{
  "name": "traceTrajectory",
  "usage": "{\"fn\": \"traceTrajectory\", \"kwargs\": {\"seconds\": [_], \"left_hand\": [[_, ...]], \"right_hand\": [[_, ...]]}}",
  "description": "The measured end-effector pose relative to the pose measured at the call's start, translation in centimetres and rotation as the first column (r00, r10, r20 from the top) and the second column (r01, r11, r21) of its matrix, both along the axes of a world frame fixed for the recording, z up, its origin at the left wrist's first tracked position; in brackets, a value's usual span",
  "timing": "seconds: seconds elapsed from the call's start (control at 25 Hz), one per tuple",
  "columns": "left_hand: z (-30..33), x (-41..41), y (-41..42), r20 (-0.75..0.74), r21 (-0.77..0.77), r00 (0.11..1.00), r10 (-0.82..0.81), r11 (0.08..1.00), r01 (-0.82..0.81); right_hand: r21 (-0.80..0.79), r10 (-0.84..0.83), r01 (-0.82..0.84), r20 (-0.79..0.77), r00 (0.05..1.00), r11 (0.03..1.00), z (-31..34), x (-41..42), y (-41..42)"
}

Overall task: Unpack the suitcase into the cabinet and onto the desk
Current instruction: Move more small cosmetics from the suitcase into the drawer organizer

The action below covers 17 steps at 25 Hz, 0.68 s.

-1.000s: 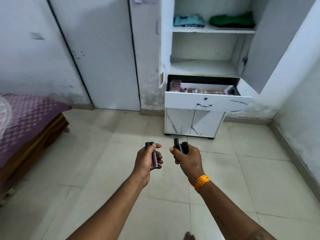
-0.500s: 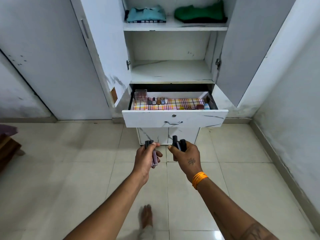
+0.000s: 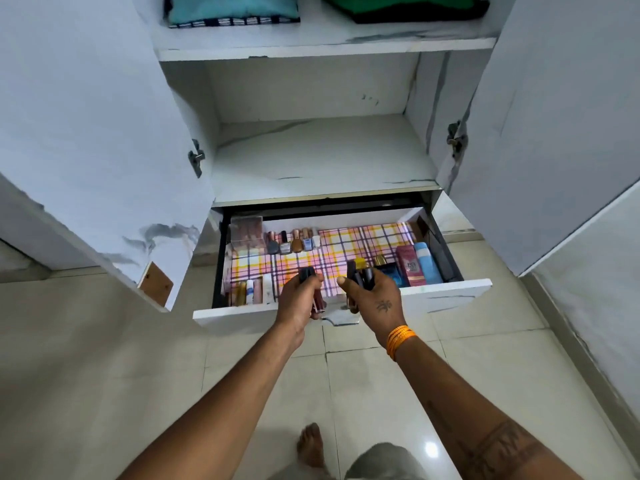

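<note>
Left hand (image 3: 300,299), centre of the frame: fingers curled round one slim tube (image 3: 317,301) with a dark cap and a reddish body; the fist covers most of the body.

Right hand (image 3: 375,297), just right of it: closed round a bundle of dark-capped tubes (image 3: 362,277). Their number is hard to make out, as the caps overlap and the hand hides the lower ends. An orange thread band (image 3: 400,339) sits on the wrist.

Both hands are held above the front edge of the open drawer (image 3: 446,299), at the middle of the frame. Its handle is mostly hidden behind the hands.

Drawer contents, on a checked liner (image 3: 363,244):
- back left, a clear box (image 3: 246,233), contents blurred;
- beside it, a row of small bottles (image 3: 292,241) along the back wall;
- front left corner, several upright tubes (image 3: 251,289), partly cut off by the drawer front;
- right side, a maroon carton (image 3: 408,265) and a light blue container (image 3: 427,261) lying side by side, labels unreadable;
- a blue bottle (image 3: 388,270) with a gold cap, partly behind the right hand.

Cabinet (image 3: 311,157), upper half of the frame, both doors open. The shelf directly above the drawer is bare. On the top shelf, a teal folded garment (image 3: 232,8) at left and a green one (image 3: 405,6) at right, both cut off by the top edge.

Bottom centre: a bare foot (image 3: 310,445) on the tiled floor (image 3: 104,375).
</note>
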<state>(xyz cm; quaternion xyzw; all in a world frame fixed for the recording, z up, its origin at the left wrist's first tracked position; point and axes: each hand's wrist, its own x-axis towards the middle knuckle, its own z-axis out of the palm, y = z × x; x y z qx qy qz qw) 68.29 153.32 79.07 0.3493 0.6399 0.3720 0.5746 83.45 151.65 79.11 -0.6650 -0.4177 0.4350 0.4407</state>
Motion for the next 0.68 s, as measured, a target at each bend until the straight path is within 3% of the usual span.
{"fn": "traceTrajectory", "kwargs": {"seconds": [0.2,0.44,0.52,0.68], "left_hand": [[-3.6,1.9,8.5,-0.07,-0.073,0.997,-0.036,0.997,0.031],[-7.8,4.2,17.2,-0.343,0.039,0.934,-0.099,0.992,0.119],[-9.2,4.9,20.0,-0.501,0.01,0.853,-0.144,0.985,0.172],[-11.6,6.1,23.7,-0.788,0.007,0.601,-0.133,0.974,0.224]], "right_hand": [[-0.133,-0.064,0.071,0.055,0.996,0.989,-3.0,2.1,9.0],[-0.217,0.165,-0.112,0.239,0.957,0.97,-8.7,4.4,19.2],[-0.24,0.234,-0.167,0.282,0.931,0.956,-10.4,5.2,22.6],[-0.295,0.338,-0.229,0.4,0.852,0.928,-12.9,6.0,26.9]]}}
